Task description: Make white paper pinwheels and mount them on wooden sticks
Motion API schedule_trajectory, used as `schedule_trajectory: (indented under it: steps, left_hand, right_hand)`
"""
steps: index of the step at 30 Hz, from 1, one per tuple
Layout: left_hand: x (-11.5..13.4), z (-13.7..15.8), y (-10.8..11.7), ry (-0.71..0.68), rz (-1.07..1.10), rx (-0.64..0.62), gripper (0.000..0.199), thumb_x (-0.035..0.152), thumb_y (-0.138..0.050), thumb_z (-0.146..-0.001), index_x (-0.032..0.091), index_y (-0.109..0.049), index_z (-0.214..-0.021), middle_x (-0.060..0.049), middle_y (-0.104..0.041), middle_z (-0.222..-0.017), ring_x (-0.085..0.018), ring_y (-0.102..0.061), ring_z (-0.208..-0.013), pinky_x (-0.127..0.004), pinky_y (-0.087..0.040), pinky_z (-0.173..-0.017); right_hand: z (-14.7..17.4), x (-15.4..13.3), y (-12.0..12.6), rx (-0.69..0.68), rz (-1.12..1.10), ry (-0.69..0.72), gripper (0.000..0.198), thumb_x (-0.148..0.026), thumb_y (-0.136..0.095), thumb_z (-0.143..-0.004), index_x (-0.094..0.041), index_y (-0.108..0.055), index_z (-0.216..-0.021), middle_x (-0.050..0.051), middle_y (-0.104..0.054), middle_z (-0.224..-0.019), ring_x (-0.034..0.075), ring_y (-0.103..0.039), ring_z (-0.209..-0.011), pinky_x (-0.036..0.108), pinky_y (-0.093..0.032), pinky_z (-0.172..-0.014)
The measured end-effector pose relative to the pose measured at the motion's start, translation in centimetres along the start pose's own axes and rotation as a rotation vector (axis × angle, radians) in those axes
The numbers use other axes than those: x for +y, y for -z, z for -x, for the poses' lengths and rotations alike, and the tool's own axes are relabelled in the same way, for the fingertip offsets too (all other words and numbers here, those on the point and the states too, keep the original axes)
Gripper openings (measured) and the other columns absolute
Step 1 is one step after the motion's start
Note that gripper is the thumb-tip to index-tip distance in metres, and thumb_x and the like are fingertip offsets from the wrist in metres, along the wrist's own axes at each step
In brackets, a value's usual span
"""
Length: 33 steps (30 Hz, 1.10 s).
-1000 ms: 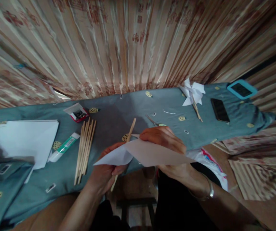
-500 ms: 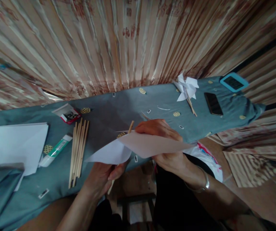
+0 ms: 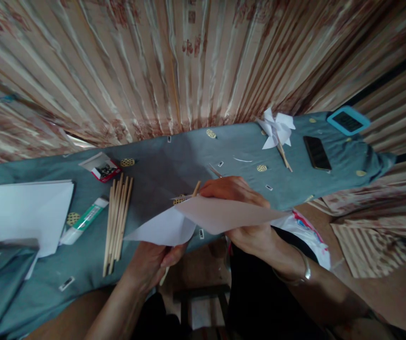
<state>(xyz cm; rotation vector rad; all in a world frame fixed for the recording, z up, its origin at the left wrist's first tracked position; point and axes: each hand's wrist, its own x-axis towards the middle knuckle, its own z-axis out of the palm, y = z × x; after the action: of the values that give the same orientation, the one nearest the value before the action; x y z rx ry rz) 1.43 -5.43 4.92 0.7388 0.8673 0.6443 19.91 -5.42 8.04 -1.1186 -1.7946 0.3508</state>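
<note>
The left hand [image 3: 156, 264] is curled around 1 pale wooden stick [image 3: 196, 189], thumb bent in; the curved paper [image 3: 224, 215] hides part of that grip and the stick's middle. The stick's tip shows above the paper and its lower end below the hand. The right hand [image 3: 238, 188] has its fingers bunched at the paper's top edge; their tips are hidden, so I cannot tell what they pinch. The paper is thin, smooth and white, with 2 pointed flaps spreading left and right, between the 2 hands and over the table's near edge. A shiny metal bangle [image 3: 306, 271] circles the right wrist.

On the soft grey-green cloth [image 3: 163, 170] lie a row of round sticks [image 3: 117, 222], about 6, overlapping too closely for a sure count; 1 green-and-white glue tube [image 3: 86, 222]; 1 open red-and-white box [image 3: 102, 170] of small metal pieces, too small to count; and a stack of white sheets [image 3: 21, 212], at least 2, cut off at the left. Farther right lie 1 paper pinwheel [image 3: 276, 130] on a stick, 1 flat black phone [image 3: 316, 152] and 1 blue-rimmed clock [image 3: 349, 121], its digits unreadable. The scissors [image 3: 215, 171] are mostly hidden behind the right hand. A pleated curtain [image 3: 174, 71] hangs behind.
</note>
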Motion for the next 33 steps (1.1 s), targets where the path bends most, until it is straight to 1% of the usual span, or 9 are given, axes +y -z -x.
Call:
schedule_trajectory:
  steps: [3, 6, 9, 12, 18, 22, 26, 30, 33]
  left_hand:
    - [-0.1, 0.0, 0.1, 0.0, -0.006, -0.005, 0.051, 0.059, -0.067, -0.073, 0.019, -0.041, -0.055, 0.011, -0.024, -0.042, -0.001, -0.014, -0.036, -0.019, -0.013, -0.039]
    - [-0.1, -0.1, 0.1, 0.025, -0.006, 0.032, 0.053, 0.059, -0.069, -0.071, 0.02, -0.038, -0.053, 0.011, -0.025, -0.042, -0.001, -0.015, -0.036, -0.019, -0.013, -0.04]
    - [-0.1, 0.0, 0.1, 0.043, -0.006, 0.047, 0.051, 0.06, -0.071, -0.068, 0.019, -0.043, -0.055, 0.011, -0.027, -0.039, -0.001, -0.016, -0.035, -0.02, -0.014, -0.041]
    - [-0.2, 0.0, 0.2, 0.03, -0.017, 0.056, 0.049, 0.06, -0.07, -0.069, 0.018, -0.047, -0.057, 0.01, -0.028, -0.038, -0.002, -0.016, -0.034, -0.02, -0.012, -0.04]
    - [-0.3, 0.0, 0.5, 0.018, 0.013, 0.059, 0.049, 0.058, -0.074, -0.066, 0.017, -0.049, -0.057, 0.009, -0.032, -0.042, -0.001, -0.016, -0.035, -0.02, -0.012, -0.038]
    - [-0.5, 0.2, 0.8, 0.024, 0.003, 0.074, 0.048, 0.056, -0.074, -0.067, 0.017, -0.049, -0.056, 0.009, -0.034, -0.044, 0.0, -0.017, -0.035, -0.019, -0.012, -0.038]
    - [-0.8, 0.4, 1.3, 0.058, 0.021, 0.078, 0.045, 0.057, -0.074, -0.068, 0.017, -0.054, -0.063, 0.01, -0.031, -0.039, -0.002, -0.018, -0.035, -0.019, -0.016, -0.04]
    - [-0.9, 0.5, 1.3, 0.093, 0.088, 0.09, 0.046, 0.055, -0.079, -0.061, 0.018, -0.055, -0.074, 0.011, -0.037, -0.039, -0.002, -0.019, -0.035, -0.018, -0.016, -0.04]
    - [-0.9, 0.4, 1.2, 0.089, 0.099, 0.109, 0.045, 0.051, -0.081, -0.059, 0.018, -0.054, -0.075, 0.011, -0.036, -0.038, -0.002, -0.021, -0.033, -0.018, -0.016, -0.039]
  right_hand:
    - [0.0, -0.1, 0.0, -0.002, 0.006, 0.01, 0.02, -0.015, -0.053, -0.09, -0.023, -0.065, -0.104, 0.004, -0.076, -0.096, 0.02, -0.071, -0.091, 0.04, -0.052, -0.085]
    - [-0.1, -0.2, 0.1, -0.009, 0.008, 0.019, 0.018, -0.015, -0.052, -0.091, -0.022, -0.064, -0.103, 0.004, -0.075, -0.095, 0.02, -0.071, -0.091, 0.039, -0.052, -0.084]
    - [-0.2, -0.3, 0.2, -0.022, -0.001, 0.011, 0.018, -0.015, -0.056, -0.09, -0.023, -0.062, -0.104, 0.004, -0.075, -0.094, 0.019, -0.07, -0.091, 0.037, -0.051, -0.085]
    - [-0.2, -0.5, 0.2, -0.051, -0.019, -0.023, 0.023, -0.011, -0.057, -0.087, -0.025, -0.061, -0.104, 0.003, -0.074, -0.096, 0.019, -0.069, -0.092, 0.037, -0.051, -0.086]
    - [0.0, -0.5, 0.3, -0.082, -0.052, -0.052, 0.026, -0.007, -0.057, -0.085, -0.024, -0.062, -0.104, 0.004, -0.073, -0.096, 0.02, -0.069, -0.092, 0.038, -0.051, -0.086]
    - [-0.1, -0.6, 0.4, -0.085, -0.054, -0.056, 0.022, -0.008, -0.057, -0.085, -0.024, -0.062, -0.1, 0.004, -0.074, -0.092, 0.021, -0.07, -0.088, 0.038, -0.052, -0.082]
    - [-0.4, -0.7, 0.6, -0.11, -0.046, -0.025, 0.019, -0.011, -0.053, -0.087, -0.023, -0.064, -0.097, 0.005, -0.074, -0.09, 0.022, -0.072, -0.087, 0.04, -0.054, -0.081]
    - [-0.4, -0.8, 0.8, -0.106, -0.037, -0.007, 0.02, -0.013, -0.052, -0.088, -0.024, -0.065, -0.099, 0.004, -0.075, -0.091, 0.02, -0.072, -0.086, 0.039, -0.055, -0.08]
    - [-0.4, -0.8, 0.8, -0.112, -0.043, -0.024, 0.023, -0.012, -0.052, -0.087, -0.024, -0.067, -0.099, 0.004, -0.075, -0.092, 0.021, -0.072, -0.088, 0.039, -0.056, -0.081]
